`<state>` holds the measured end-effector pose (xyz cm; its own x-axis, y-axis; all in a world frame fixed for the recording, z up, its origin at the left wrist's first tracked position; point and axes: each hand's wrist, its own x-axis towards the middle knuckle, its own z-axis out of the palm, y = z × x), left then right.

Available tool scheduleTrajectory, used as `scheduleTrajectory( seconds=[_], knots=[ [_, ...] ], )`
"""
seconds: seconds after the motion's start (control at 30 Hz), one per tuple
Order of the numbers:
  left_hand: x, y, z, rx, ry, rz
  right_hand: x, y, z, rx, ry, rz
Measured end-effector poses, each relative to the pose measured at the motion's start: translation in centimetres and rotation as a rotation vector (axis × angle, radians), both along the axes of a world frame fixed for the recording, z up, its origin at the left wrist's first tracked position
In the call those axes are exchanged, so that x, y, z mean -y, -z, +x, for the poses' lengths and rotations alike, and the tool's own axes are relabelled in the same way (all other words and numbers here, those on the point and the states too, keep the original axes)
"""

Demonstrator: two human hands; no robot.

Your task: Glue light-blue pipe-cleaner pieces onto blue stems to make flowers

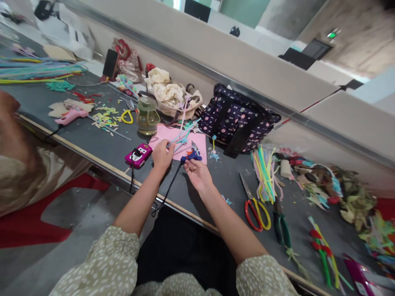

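Note:
My left hand is closed around light-blue pipe cleaners that stick out up and to the right. Beside it, my right hand is turned palm up with loosely curled fingers and a bare palm. Its fingertips are at the near edge of a dark-blue hot glue gun, which has an orange trigger and a trailing black cord. Beneath the pipe cleaners and the gun lies a pink sheet. A small yellow-stemmed piece with blue ends stands just right of the sheet.
Left of my hands are a magenta power box, a glass jar and another person's arm. A dotted bag sits behind. To the right lie scissors, a pipe-cleaner bundle and pliers.

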<state>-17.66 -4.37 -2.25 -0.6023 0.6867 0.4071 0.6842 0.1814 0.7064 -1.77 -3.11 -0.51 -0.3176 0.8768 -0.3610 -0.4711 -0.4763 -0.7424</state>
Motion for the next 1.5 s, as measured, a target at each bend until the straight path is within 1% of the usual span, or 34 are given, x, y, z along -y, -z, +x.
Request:
scheduleTrajectory(
  seconds=[0.07, 0.13, 0.17, 0.2, 0.27, 0.33, 0.37, 0.4, 0.43, 0.5, 0.53, 0.6, 0.67, 0.73, 0.8, 0.9, 0.97, 1.07, 1.13, 1.2, 1.33, 1.5],
  knots=[
    [0.0, 0.3, -0.1, 0.012, -0.003, 0.053, 1.3, -1.1, 1.3, 0.002, -0.044, -0.065],
    [0.0, 0.4, -0.3, 0.032, -0.006, 0.115, 2.3, -2.3, 3.2, -0.011, -0.094, -0.083],
    [0.0, 0.4, -0.4, 0.049, -0.011, 0.150, 2.7, -3.0, 4.3, -0.018, -0.143, -0.054],
    [0.0, 0.2, -0.5, 0.075, -0.018, 0.186, 3.0, -3.5, 5.6, -0.011, -0.164, -0.014],
    [-0.1, -0.5, -0.3, 0.163, -0.012, 0.255, 3.3, -4.5, 8.2, 0.032, -0.173, 0.095],
    [-0.3, -1.7, 0.4, 0.313, 0.040, 0.335, 3.4, -5.1, 10.7, 0.088, -0.147, 0.214],
    [-0.4, -2.5, 1.1, 0.426, 0.075, 0.382, 3.4, -5.3, 11.8, 0.125, -0.121, 0.267],
    [-0.5, -3.4, 2.0, 0.562, 0.118, 0.414, 3.3, -5.4, 12.8, 0.168, -0.099, 0.314],
    [-0.6, -4.3, 3.1, 0.693, 0.191, 0.422, 3.2, -5.5, 13.7, 0.214, -0.074, 0.366],
    [-0.8, -6.0, 5.7, 0.933, 0.398, 0.365, 2.9, -5.4, 15.0, 0.317, -0.027, 0.469],
    [-0.8, -6.8, 7.1, 1.034, 0.496, 0.308, 2.7, -5.3, 15.6, 0.366, -0.005, 0.522],
    [-0.9, -7.9, 10.1, 1.198, 0.638, 0.197, 2.2, -5.0, 16.6, 0.455, 0.038, 0.637],
    [-1.1, -8.4, 12.7, 1.318, 0.764, 0.114, 1.5, -4.5, 17.6, 0.542, 0.083, 0.753],
    [-1.8, -8.5, 14.9, 1.390, 0.884, 0.054, 0.6, -3.8, 18.8, 0.641, 0.132, 0.845],
    [-2.7, -8.2, 16.7, 1.396, 0.950, 0.011, -0.4, -3.0, 19.9, 0.726, 0.176, 0.906],
    [-4.3, -7.5, 18.7, 1.308, 1.011, -0.023, -1.9, -2.2, 21.3, 0.809, 0.226, 0.963],
    [-5.0, -7.2, 19.5, 1.242, 1.070, -0.075, -2.6, -2.0, 21.9, 0.869, 0.273, 1.011],
    [-5.3, -6.5, 20.0, 1.194, 1.137, -0.212, -3.2, -1.7, 22.7, 0.986, 0.393, 1.151],
    [-5.2, -5.8, 19.9, 1.192, 1.148, -0.281, -3.4, -1.3, 23.1, 1.073, 0.482, 1.255],
    [-5.1, -5.0, 19.8, 1.224, 1.141, -0.317, -3.5, -0.8, 23.5, 1.151, 0.542, 1.334],
    [-5.1, -3.9, 19.5, 1.251, 1.173, -0.435, -3.5, -0.3, 24.0, 1.241, 0.568, 1.423],
    [-5.0, -3.6, 19.8, 1.284, 1.202, -0.550, -3.5, -0.8, 24.4, 1.337, 0.570, 1.462]
  ],
)
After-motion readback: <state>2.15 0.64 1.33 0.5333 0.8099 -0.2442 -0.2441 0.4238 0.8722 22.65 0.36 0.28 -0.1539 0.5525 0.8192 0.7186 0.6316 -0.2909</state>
